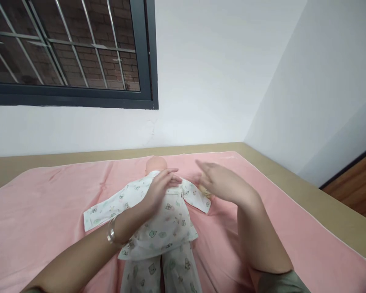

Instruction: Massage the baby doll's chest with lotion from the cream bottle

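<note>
The left hand (159, 190) extends below centre, fingers straight; the blurred right hand (221, 181), right of centre, points leftward, wrist bent.

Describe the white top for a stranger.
Find the pink blanket below the window, then the bare doll head near its far edge. Just below that head lies the white printed top; its outspread sleeves set it apart from the matching pants.

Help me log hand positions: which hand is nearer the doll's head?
Left. The left hand is just below the doll's head in the picture, over the upper part of the patterned shirt; the right hand is farther off to the right, above the pink blanket.
</note>
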The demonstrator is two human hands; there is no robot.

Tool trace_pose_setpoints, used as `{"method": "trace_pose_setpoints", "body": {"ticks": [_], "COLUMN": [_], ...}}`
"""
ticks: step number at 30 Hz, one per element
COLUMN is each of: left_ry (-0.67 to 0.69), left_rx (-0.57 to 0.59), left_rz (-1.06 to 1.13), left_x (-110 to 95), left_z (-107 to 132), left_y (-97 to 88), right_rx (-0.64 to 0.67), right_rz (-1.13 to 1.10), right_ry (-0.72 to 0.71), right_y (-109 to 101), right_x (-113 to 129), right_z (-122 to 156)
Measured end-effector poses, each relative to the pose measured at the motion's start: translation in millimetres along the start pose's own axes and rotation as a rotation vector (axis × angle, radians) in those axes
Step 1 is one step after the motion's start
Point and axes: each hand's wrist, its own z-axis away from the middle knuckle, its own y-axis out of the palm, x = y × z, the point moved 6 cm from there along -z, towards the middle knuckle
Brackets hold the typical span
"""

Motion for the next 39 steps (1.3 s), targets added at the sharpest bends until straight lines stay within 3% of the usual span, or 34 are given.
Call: {"method": "trace_pose_setpoints", "body": {"ticks": [2, 4, 7, 11, 17, 21, 27, 31, 33, 35, 36, 39], "left_ry": [-0.295, -0.475, -0.568, -0.624, -0.640, -0.716, -0.517, -0.293, -0.218, -0.245, -0.259, -0.308], "left_rx": [0.108, 0.160, 0.147, 0.141, 0.173, 0.247, 0.324, 0.199, 0.171, 0.244, 0.341, 0.434], "left_rz": [0.329, 0.517, 0.640, 0.696, 0.671, 0.664, 0.800, 0.801, 0.783, 0.729, 0.693, 0.679], "left_x": [6.2, 9.2, 13.6, 22.1, 24.7, 21.5, -20.3, -50.0, -53.6, -46.1, -41.9, -29.6], "left_z": [-17.1, -34.4, -54.9, -60.5, -49.2, -26.8, -1.5, -0.1, 8.8, 26.9, 38.2, 63.2], "left_y": [37.7, 66.3, 87.7, 98.2, 95.1, 82.0, 32.7, -4.4, -5.8, 8.6, 20.1, 38.4], "right_rx": [-0.104, -0.083, 0.023, 0.056, 0.027, -0.127, -0.321, -0.341, -0.360, -0.432, -0.476, -0.551], "right_rz": [0.037, 0.068, 0.127, 0.162, 0.350, 0.263, -0.051, -0.155, -0.246, -0.338, -0.382, -0.510], "right_ry": [0.120, 0.180, 0.235, 0.268, 0.288, 0.269, -0.099, -0.442, -0.514, -0.377, -0.256, 0.043], "right_y": [-7.1, 0.2, 16.5, 21.1, 18.6, 24.5, 59.8, 79.1, 77.0, 66.4, 60.5, 52.9], "right_x": [-20.5, -31.5, -36.5, -31.5, -25.5, -9.2, 73.9, 120.8, 122.4, 104.0, 90.4, 59.8], "right_z": [-4.6, -12.9, -23.2, -26.4, -29.2, -39.2, -36.6, -4.5, 3.8, -2.1, -7.9, -21.6]}}
